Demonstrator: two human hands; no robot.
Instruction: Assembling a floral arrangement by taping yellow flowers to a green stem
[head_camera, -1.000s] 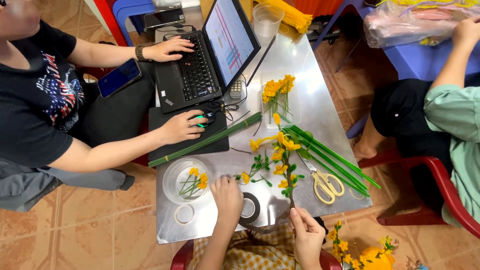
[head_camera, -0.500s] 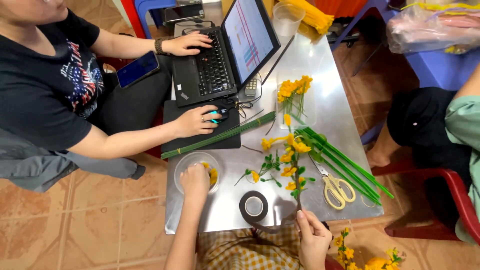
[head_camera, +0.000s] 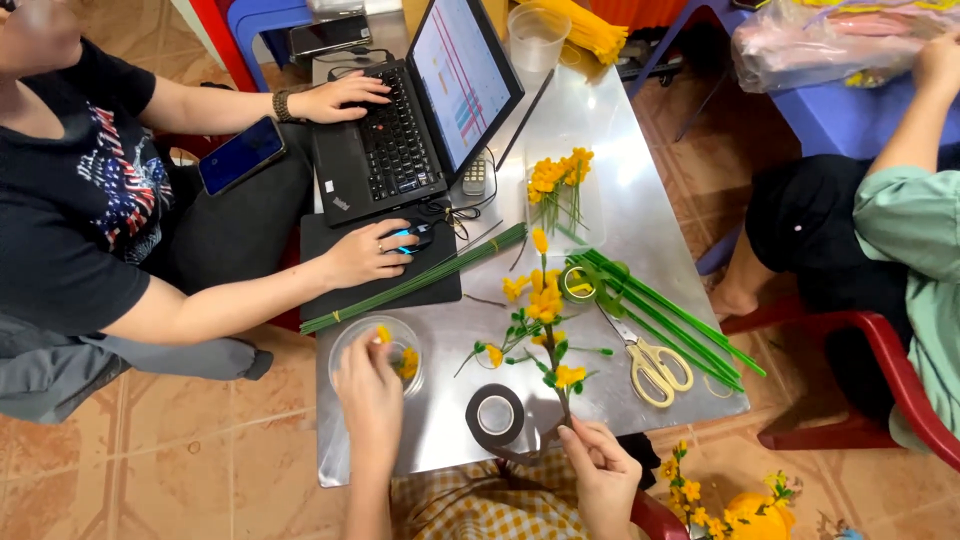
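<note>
The right hand holds the flower branch at the bottom of its stem, fingers closed around it, so the branch rises from the grip up over the table. The left hand reaches into the clear bowl, and its fingertips pinch a small yellow flower. A roll of dark tape lies between the two hands, and the scissors lie to the right.

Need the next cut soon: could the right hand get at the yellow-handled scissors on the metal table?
Probably yes. The right hand holds the flower stem, but the yellow-handled scissors lie uncovered on the metal table nearby, nothing between.
</note>
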